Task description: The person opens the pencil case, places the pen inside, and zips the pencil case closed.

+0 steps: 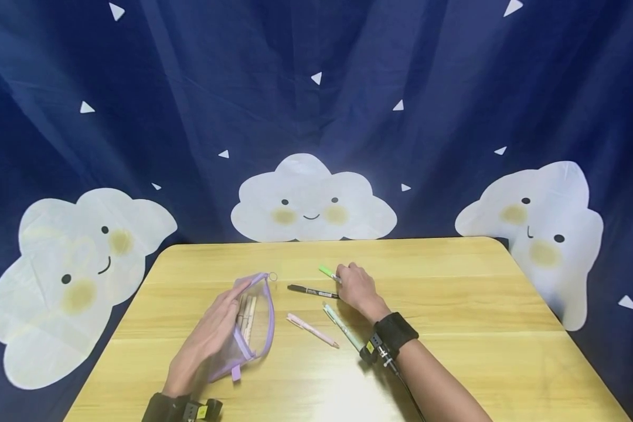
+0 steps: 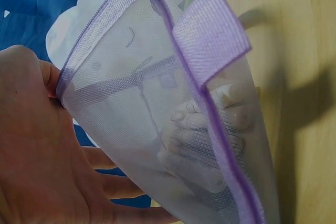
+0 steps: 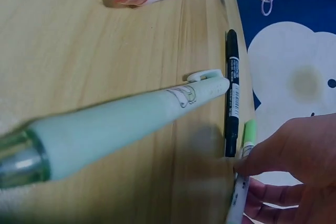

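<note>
My left hand grips a see-through mesh pencil case with purple trim, its thumb at the zipped rim and its fingers along the side. The case stands tilted with its mouth open, and several pale sticks or pens show inside. At the right, my right hand pinches a white pen with a light green cap between thumb and fingers, low over the table; the hand covers part of it. Beside that hand lies a black marker with a white label.
A mint green pen lies below the right hand, partly under its wrist camera in the head view. Left of it lies a pink pen. The wooden table ends at a dark blue curtain with cloud figures.
</note>
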A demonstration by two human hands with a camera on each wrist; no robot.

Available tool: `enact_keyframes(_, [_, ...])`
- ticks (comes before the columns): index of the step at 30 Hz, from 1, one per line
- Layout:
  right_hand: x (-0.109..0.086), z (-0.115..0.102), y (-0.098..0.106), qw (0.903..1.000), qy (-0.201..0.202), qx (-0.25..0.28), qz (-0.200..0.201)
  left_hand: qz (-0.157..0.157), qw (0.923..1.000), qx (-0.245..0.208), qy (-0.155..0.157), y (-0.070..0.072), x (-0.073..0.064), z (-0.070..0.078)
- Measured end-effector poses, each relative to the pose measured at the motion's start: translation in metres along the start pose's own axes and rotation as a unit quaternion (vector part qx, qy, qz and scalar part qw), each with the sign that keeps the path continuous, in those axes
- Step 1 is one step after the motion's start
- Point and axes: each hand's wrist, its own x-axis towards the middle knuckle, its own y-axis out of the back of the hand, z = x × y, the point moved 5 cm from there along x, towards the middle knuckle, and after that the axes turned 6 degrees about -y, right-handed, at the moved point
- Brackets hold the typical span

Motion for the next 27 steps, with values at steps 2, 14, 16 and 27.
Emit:
enact_keyframes(2, [0.000, 0.001, -0.001, 1.0000, 0.000, -0.004, 0.003, -0.001, 1.0000, 0.001, 0.003, -0.001, 0.001, 0.000])
enact_keyframes(14, [-0.011, -0.004, 0.012, 0.9998, 0.002, 0.009, 0.017, 0.007, 0.9999, 0.001, -0.013, -0.002, -0.001, -0.002])
enact_keyframes(16, [-0.013, -0.006, 0.017, 0.9996, 0.002, 0.011, 0.026, 0.006, 0.9999, 0.001, -0.011, -0.001, -0.002, -0.002])
enact_keyframes(27, [-0.028, -0.008, 0.032, 0.9978, 0.015, 0.052, 0.039, 0.003, 1.0000, -0.002, -0.004, -0.001, 0.000, 0.000])
